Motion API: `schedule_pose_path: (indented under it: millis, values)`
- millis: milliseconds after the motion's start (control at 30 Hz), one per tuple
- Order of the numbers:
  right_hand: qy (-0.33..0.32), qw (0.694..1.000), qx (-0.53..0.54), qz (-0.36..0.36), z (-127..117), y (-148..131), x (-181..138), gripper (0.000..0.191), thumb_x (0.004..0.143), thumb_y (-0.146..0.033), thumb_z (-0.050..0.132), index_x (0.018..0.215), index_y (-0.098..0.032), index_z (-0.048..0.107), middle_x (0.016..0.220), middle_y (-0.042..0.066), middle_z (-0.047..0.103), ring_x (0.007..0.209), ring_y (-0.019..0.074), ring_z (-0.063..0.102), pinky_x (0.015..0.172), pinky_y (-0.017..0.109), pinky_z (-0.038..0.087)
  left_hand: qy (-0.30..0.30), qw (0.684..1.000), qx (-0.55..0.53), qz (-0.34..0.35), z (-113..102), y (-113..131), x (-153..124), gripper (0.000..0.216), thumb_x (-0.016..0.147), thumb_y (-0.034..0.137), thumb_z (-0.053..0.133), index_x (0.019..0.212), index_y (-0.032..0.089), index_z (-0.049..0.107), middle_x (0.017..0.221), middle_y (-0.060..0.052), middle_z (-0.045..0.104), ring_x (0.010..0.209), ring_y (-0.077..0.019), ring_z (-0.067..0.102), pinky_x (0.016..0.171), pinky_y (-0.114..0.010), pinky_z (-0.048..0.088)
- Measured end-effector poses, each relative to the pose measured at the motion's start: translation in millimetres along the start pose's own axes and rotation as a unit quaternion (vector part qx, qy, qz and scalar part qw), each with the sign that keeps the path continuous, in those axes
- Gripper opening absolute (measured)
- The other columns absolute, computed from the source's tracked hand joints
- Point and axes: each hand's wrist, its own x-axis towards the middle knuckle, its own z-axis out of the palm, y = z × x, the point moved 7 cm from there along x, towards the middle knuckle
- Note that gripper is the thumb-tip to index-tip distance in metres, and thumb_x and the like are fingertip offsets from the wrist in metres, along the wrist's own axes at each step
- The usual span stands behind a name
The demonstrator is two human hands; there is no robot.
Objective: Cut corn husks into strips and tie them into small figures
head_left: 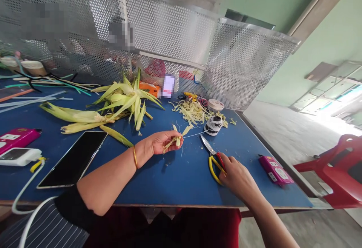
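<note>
My left hand (162, 142) is closed around a small bundle of corn husk (178, 141), with pale strips sticking out past the fingertips. White thread (194, 134) runs from this bundle to a black-and-white thread spool (213, 125) standing on the table. My right hand (236, 174) has its fingers curled on the red handle of a pair of scissors (214, 168). Their other handle is yellow, and the blades point up and left toward the spool, slightly apart. Part of the red handle is hidden under my fingers.
Corn husks (126, 97) lie behind my left hand. Shredded husk strips (194, 112) are heaped near a white round container (215, 105). A large phone (75, 159), white device (19, 156) and magenta packs (275, 170) lie on the blue table (181, 187). A perforated metal screen (169, 29) stands behind.
</note>
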Motion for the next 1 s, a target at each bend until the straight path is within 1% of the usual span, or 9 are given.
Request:
schedule_pose_path:
  millis: [133, 233, 333, 400, 467, 533, 800, 900, 1000]
  values:
    - [-0.05, 0.996, 0.062, 0.042, -1, 6, 17, 0.064, 0.075, -0.013, 0.052, 0.138, -0.015, 0.049, 0.095, 0.012, 0.07, 0.085, 0.0275, 0.066, 0.069, 0.032, 0.04, 0.013, 1.0, -0.013, 0.013, -1, 2, 0, 0.012, 0.084, 0.011, 0.059, 0.076, 0.005, 0.066, 0.064, -0.006, 0.068, 0.051, -0.0114, 0.064, 0.052, -0.019, 0.058]
    - [-0.078, 0.963, 0.256, 0.041, 3, 12, 17, 0.053, 0.078, -0.027, 0.055, 0.13, -0.019, 0.057, 0.079, 0.004, 0.067, 0.07, 0.0209, 0.062, 0.062, 0.029, 0.041, 0.024, 0.999, -0.032, 0.019, -6, 3, 2, 0.011, 0.084, 0.01, 0.06, 0.076, 0.005, 0.065, 0.065, -0.006, 0.068, 0.053, -0.0117, 0.065, 0.052, -0.02, 0.059]
    - [-0.155, 0.839, 0.52, 0.044, 10, 9, 3, 0.06, 0.072, -0.04, 0.066, 0.127, -0.018, 0.056, 0.066, -0.004, 0.057, 0.05, 0.0124, 0.051, 0.05, 0.025, 0.039, 0.033, 0.998, -0.044, 0.017, -10, 2, 5, 0.008, 0.083, 0.011, 0.062, 0.077, 0.006, 0.064, 0.064, -0.006, 0.068, 0.053, -0.0116, 0.065, 0.053, -0.021, 0.059]
    - [-0.175, 0.756, 0.628, 0.058, 9, 5, -6, 0.063, 0.069, -0.045, 0.074, 0.123, -0.017, 0.056, 0.065, -0.005, 0.055, 0.049, 0.0096, 0.048, 0.048, 0.023, 0.04, 0.037, 0.998, -0.048, 0.012, -10, 1, 5, 0.007, 0.082, 0.011, 0.063, 0.077, 0.007, 0.064, 0.064, -0.006, 0.069, 0.052, -0.0117, 0.065, 0.052, -0.021, 0.059]
    - [-0.183, 0.702, 0.685, 0.067, 5, 1, -11, 0.062, 0.068, -0.049, 0.079, 0.117, -0.018, 0.057, 0.069, -0.004, 0.055, 0.052, 0.0083, 0.049, 0.049, 0.022, 0.044, 0.036, 0.998, -0.053, 0.009, -9, 0, 5, 0.007, 0.083, 0.011, 0.062, 0.078, 0.007, 0.064, 0.064, -0.006, 0.069, 0.052, -0.0119, 0.065, 0.051, -0.021, 0.059]
    - [-0.194, 0.677, 0.706, 0.073, 3, -3, -13, 0.063, 0.068, -0.055, 0.08, 0.115, -0.02, 0.057, 0.072, -0.003, 0.057, 0.053, 0.0078, 0.05, 0.048, 0.021, 0.047, 0.036, 0.998, -0.053, 0.01, -7, 1, 4, 0.008, 0.084, 0.011, 0.06, 0.078, 0.007, 0.064, 0.063, -0.006, 0.069, 0.051, -0.0121, 0.065, 0.052, -0.021, 0.059]
    - [-0.253, 0.697, 0.667, 0.067, 2, -15, 1, 0.058, 0.068, -0.067, 0.074, 0.099, -0.021, 0.055, 0.069, -0.004, 0.056, 0.047, 0.0065, 0.049, 0.035, 0.016, 0.044, 0.027, 0.999, -0.03, 0.014, -4, 2, -1, 0.008, 0.082, 0.012, 0.062, 0.076, 0.008, 0.064, 0.062, -0.005, 0.067, 0.049, -0.0113, 0.064, 0.05, -0.018, 0.057]
    - [-0.228, 0.707, 0.666, 0.07, 0, -21, 13, 0.059, 0.067, -0.069, 0.073, 0.096, -0.021, 0.055, 0.068, -0.004, 0.057, 0.046, 0.0062, 0.048, 0.036, 0.017, 0.046, 0.031, 0.999, -0.027, 0.021, -1, 3, -4, 0.01, 0.083, 0.011, 0.06, 0.074, 0.007, 0.064, 0.061, -0.005, 0.067, 0.049, -0.0111, 0.063, 0.05, -0.018, 0.057]
    - [-0.188, 0.736, 0.646, 0.074, 0, -26, 25, 0.059, 0.065, -0.069, 0.073, 0.092, -0.02, 0.054, 0.061, -0.006, 0.054, 0.041, 0.0058, 0.044, 0.035, 0.018, 0.042, 0.043, 0.998, -0.039, 0.018, 0, 2, -5, 0.006, 0.081, 0.009, 0.062, 0.075, 0.007, 0.064, 0.061, -0.005, 0.067, 0.049, -0.0117, 0.063, 0.05, -0.019, 0.057]
